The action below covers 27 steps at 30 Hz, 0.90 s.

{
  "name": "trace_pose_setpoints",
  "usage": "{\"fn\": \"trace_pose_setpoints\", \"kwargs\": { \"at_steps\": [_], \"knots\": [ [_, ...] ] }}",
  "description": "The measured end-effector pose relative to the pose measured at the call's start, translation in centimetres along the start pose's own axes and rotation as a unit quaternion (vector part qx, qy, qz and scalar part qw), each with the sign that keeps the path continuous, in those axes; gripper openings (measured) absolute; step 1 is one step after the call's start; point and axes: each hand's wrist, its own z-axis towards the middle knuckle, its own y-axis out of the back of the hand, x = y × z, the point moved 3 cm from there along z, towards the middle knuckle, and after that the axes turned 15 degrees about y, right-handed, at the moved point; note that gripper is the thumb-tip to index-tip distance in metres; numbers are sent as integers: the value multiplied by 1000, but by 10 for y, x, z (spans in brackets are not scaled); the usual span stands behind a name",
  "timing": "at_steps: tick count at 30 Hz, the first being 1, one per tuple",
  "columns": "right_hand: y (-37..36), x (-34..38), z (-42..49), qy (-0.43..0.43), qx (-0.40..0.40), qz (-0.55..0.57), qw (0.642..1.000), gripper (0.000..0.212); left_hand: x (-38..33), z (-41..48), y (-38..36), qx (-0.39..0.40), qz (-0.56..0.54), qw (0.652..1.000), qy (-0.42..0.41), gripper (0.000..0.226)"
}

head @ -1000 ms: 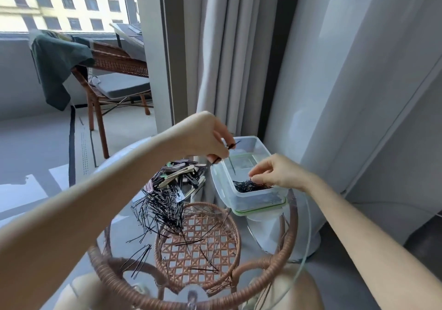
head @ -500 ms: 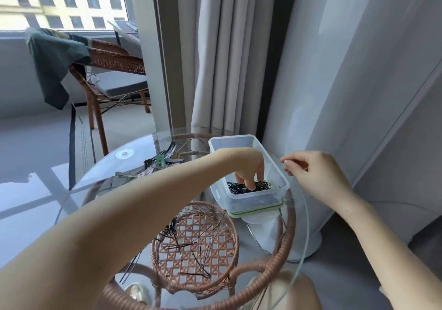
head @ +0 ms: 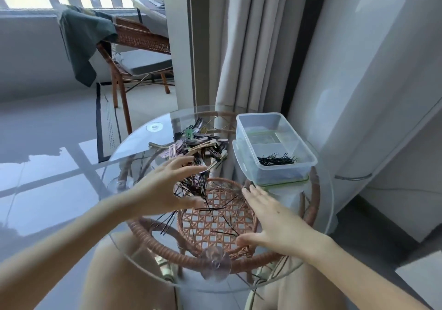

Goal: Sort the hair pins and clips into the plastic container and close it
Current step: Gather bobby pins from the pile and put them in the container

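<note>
Your left hand (head: 171, 190) has come out of the plastic container (head: 275, 147) since half a second ago and now sits over the middle of the bench (head: 134, 147), while your right hand (head: 270, 221) has dropped from beside the container to the near right part of the glass.

From the head camera, your left hand is spread wide, fingers (head: 189, 164) splayed and thumb apart, cupped just above the pile of black hair pins (head: 191, 187); it has hold of nothing that shows. Your right hand is flat and open, palm turned inward toward the pins, fingers together and pointing to the far edge, also empty. Loose pins lie scattered on the glass between the two hands.

Beyond the pins, toward the far edge, the larger hair clips (head: 196, 142) lie heaped together. The plastic container stands at the right edge of the bench, open, resting on its green-rimmed lid (head: 282, 185). A small bunch of black pins (head: 277, 160) lies in its near compartment; the far compartment looks bare.
</note>
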Motion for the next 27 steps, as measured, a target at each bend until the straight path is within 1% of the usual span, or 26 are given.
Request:
{"fn": "trace_pose_setpoints", "kwargs": {
  "at_steps": [3, 5, 8, 10, 12, 13, 14, 16, 17, 18, 19, 20, 21, 24, 25, 27],
  "knots": [
    [-14, 1, 14, 1, -13, 0, 1000, 108, 33, -35, -40, 18, 40, 999, 28, 92],
    [-17, 6, 26, 19, -24, 7, 1000, 105, 44, -42, -54, -2, 49, 998, 40, 91],
    [-24, 16, 48, 59, -44, -7, 997, 102, 48, -29, -58, -46, 18, 997, 51, 88],
    [-30, 23, 62, 90, -48, -10, 995, 99, 45, -12, -57, -67, 7, 996, 59, 96],
    [-35, 29, 72, 116, -48, 16, 992, 93, 40, 7, -57, -81, 3, 995, 63, 104],
    [-35, 30, 75, 121, -59, 54, 989, 84, 38, 14, -56, -85, -1, 994, 66, 107],
    [-32, 31, 77, 117, -89, 105, 983, 71, 36, 20, -55, -91, -8, 993, 71, 108],
    [-21, 25, 80, 81, -207, 187, 957, 45, 34, 26, -51, -108, -35, 989, 91, 99],
    [-15, 19, 83, 49, -261, 187, 946, 38, 32, 25, -48, -117, -54, 986, 103, 93],
    [-10, 13, 87, 11, -285, 162, 945, 37, 30, 23, -46, -122, -68, 984, 113, 89],
    [-8, 7, 92, -21, -276, 126, 953, 38, 27, 20, -45, -120, -73, 983, 116, 88],
    [-9, 3, 97, -39, -247, 90, 964, 40, 24, 15, -46, -111, -71, 985, 110, 92],
    [-12, 1, 100, -41, -218, 63, 973, 41, 20, 10, -49, -95, -61, 989, 95, 97],
    [-20, 8, 94, 11, -182, 42, 982, 41, 5, -8, -66, -47, 21, 998, 27, 104],
    [-22, 12, 89, 39, -170, 45, 984, 41, 3, -10, -70, -44, 44, 998, 15, 105],
    [-25, 21, 74, 86, -143, 83, 983, 41, 5, -6, -73, -59, 49, 997, 22, 103]
  ]
}}
